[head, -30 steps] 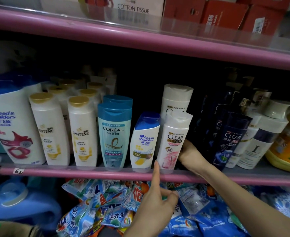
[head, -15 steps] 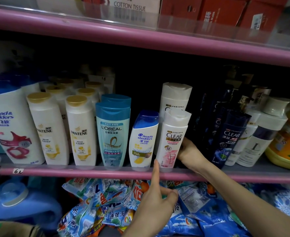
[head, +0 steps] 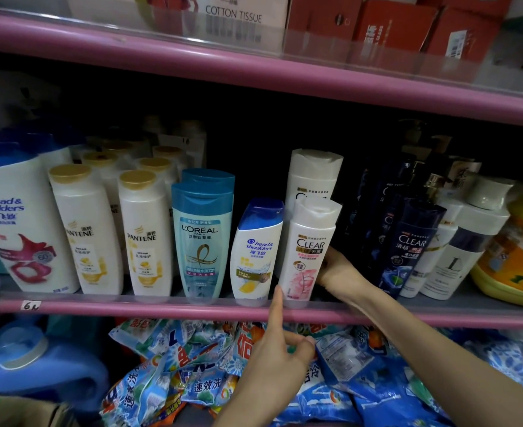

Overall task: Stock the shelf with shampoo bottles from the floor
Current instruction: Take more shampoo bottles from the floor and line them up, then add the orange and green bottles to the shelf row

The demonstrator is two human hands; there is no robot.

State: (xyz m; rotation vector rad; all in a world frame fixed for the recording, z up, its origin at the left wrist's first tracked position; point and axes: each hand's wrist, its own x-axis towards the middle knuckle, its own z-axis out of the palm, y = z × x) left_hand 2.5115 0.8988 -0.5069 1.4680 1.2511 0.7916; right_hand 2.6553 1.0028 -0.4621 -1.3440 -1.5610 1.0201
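head: right hand [head: 340, 272] grips clear bottle [head: 308, 251]

A dark gap opens between the white CLEAR bottle [head: 308, 251] and the navy CLEAR bottle [head: 408, 248], partly filled by the right hand [head: 340, 269].

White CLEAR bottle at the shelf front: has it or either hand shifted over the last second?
Barely. The right hand stays against the right side of the white CLEAR bottle, which leans as before. The left hand keeps its index finger raised at the pink shelf rail. The neighbouring head & shoulders bottle has not moved.
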